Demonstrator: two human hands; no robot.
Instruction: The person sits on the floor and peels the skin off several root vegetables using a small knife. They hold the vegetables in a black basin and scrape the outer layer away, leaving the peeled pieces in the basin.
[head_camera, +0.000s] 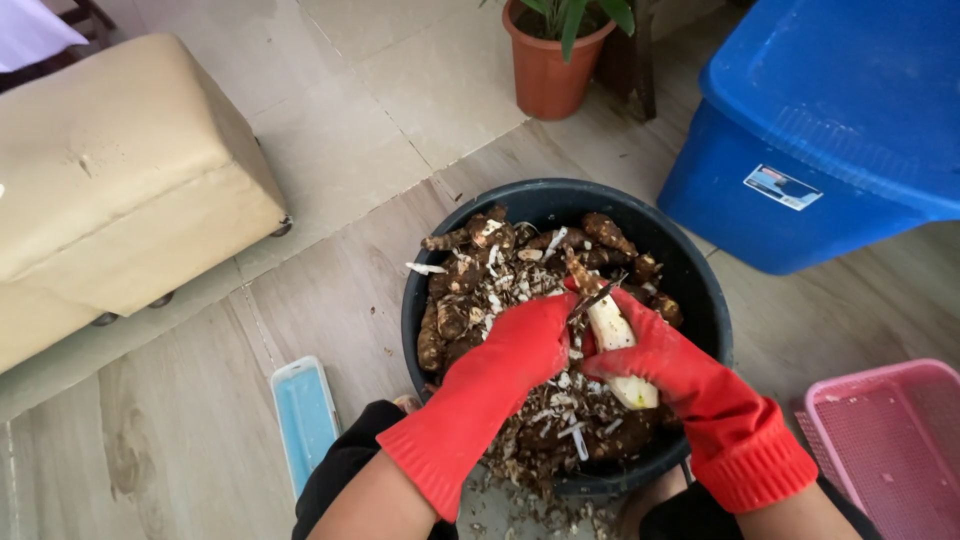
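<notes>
Both my hands wear red rubber gloves and work over a black bucket (700, 290) full of brown roots (470, 275) and pale peelings. My right hand (655, 350) grips a long root (612, 335), mostly peeled white, brown at its far tip. My left hand (525, 345) holds a small knife (593, 297) whose blade lies against the root's upper part. The two hands touch above the middle of the bucket.
A big blue lidded bin (830, 120) stands at the right, a pink mesh basket (890, 440) at the lower right. A beige padded stool (110, 170) sits at the left, a terracotta plant pot (550, 65) at the top. A light blue flat case (305, 415) lies on the floor.
</notes>
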